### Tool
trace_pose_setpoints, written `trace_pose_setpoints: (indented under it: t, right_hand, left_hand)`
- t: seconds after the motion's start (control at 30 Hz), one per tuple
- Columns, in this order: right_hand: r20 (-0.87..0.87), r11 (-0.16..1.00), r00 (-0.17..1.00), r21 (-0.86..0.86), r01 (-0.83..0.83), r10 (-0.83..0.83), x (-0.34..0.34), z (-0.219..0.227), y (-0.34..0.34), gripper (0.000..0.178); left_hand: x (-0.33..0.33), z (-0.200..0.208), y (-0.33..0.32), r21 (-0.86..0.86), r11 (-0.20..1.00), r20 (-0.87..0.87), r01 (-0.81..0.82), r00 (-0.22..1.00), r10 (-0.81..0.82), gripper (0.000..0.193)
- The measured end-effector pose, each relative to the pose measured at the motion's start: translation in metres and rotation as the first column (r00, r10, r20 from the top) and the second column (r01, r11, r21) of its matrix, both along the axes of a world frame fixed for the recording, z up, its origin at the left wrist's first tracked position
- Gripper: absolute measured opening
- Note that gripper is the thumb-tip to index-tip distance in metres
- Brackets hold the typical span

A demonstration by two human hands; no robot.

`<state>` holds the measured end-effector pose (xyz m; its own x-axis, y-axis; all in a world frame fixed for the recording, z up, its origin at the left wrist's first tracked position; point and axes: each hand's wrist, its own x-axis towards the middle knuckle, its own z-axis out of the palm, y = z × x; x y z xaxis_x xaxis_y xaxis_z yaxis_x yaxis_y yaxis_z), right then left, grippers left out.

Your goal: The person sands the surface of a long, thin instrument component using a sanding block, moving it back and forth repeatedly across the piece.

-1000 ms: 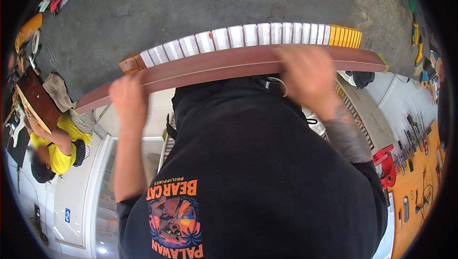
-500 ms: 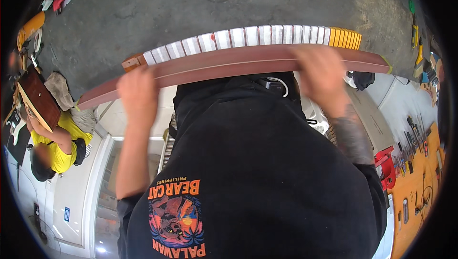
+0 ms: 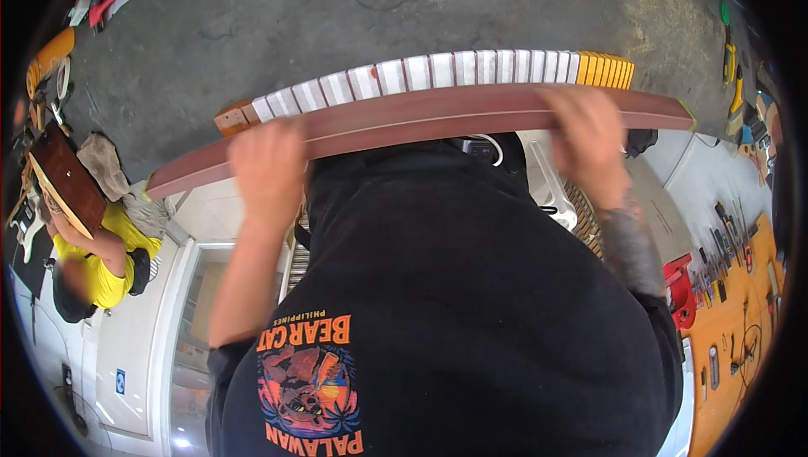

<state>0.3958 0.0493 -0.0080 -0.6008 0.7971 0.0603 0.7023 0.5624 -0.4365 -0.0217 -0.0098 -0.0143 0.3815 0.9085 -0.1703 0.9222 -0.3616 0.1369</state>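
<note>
A long maroon sanding beam (image 3: 421, 112) stretches across in front of me, with a pale line along its length and yellow-green tips. My left hand (image 3: 269, 167) grips it left of centre, and my right hand (image 3: 587, 133) grips it towards the right; both are slightly blurred, fingers curled over the far edge. Just beyond the beam lies what looks like a guitar neck (image 3: 442, 70), its bands of silver tape narrowing towards yellow ones at the right. Bare brown wood (image 3: 236, 118) shows at its left end. The beam hides the neck's near side.
The dark grey bench top (image 3: 337, 11) spreads beyond the neck. Tools lie at its rims, among them a red-handled one (image 3: 105, 7) and a yellow-handled one (image 3: 737, 91). At left, a person in yellow (image 3: 109, 263) holds a brown wooden body (image 3: 67, 175). Tools hang on an orange board (image 3: 724, 322) at right.
Both my hands and the sanding beam have shifted a little to the right. My grip stays on the beam, and the taped neck remains beyond it.
</note>
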Motion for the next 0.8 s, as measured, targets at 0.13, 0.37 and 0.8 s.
trace_pose_setpoints:
  t: [0.13,0.37,0.8]
  right_hand:
    - [-0.131,1.000,0.991,0.009,0.003,-0.001,-0.118,-0.005,-0.006,0.036]
    - [0.096,0.992,0.994,-0.108,0.068,-0.058,0.044,0.017,0.023,0.048]
    - [0.045,0.999,0.999,-0.035,-0.013,0.014,-0.017,0.001,0.012,0.041]
  left_hand:
    - [-0.112,0.004,-0.017,-0.030,0.993,-0.061,-0.111,0.992,0.109,0.051]
    - [0.051,0.005,0.019,-0.035,0.997,0.050,0.071,0.996,-0.069,0.043]
    - [-0.021,0.005,-0.001,-0.049,0.998,-0.044,0.047,0.998,-0.049,0.037]
